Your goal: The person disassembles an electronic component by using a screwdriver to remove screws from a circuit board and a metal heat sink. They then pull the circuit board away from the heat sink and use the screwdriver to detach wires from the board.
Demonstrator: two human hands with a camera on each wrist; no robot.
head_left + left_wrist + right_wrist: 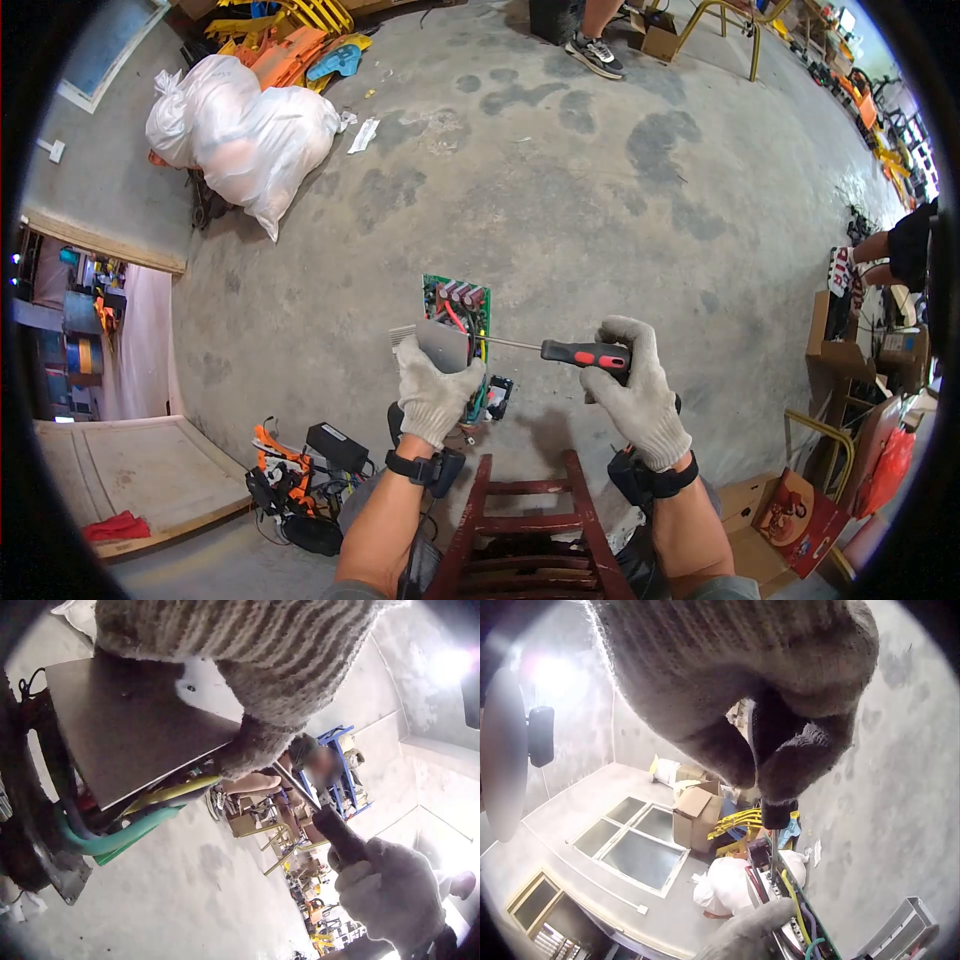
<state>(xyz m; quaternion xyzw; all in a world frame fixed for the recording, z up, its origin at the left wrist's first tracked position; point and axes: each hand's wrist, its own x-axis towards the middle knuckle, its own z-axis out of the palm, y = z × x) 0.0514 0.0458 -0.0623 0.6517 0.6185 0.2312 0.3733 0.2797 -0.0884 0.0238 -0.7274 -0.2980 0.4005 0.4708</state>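
Note:
In a knit work glove, my left hand (pixel 435 395) grips a green circuit board (pixel 478 300) by a flat grey metal plate (pixel 442 345) with a finned end. Red, yellow and green wires run along the board; the yellow wire (pixel 176 789) passes beside the plate in the left wrist view. My gloved right hand (pixel 645 400) holds a screwdriver (pixel 585 354) with a black and red handle. Its thin shaft points left, level, and reaches the wires at the board's side. The tip is hidden among the parts. A small black part (pixel 500 397) shows just below the board.
A red wooden stool (pixel 528 524) stands between my legs. Orange and black parts (pixel 285 465) lie on the floor at left, white bags (pixel 250 135) farther back. Cardboard boxes (pixel 745 510) stand at right. Other people's legs show at the far side (pixel 597 50) and the right.

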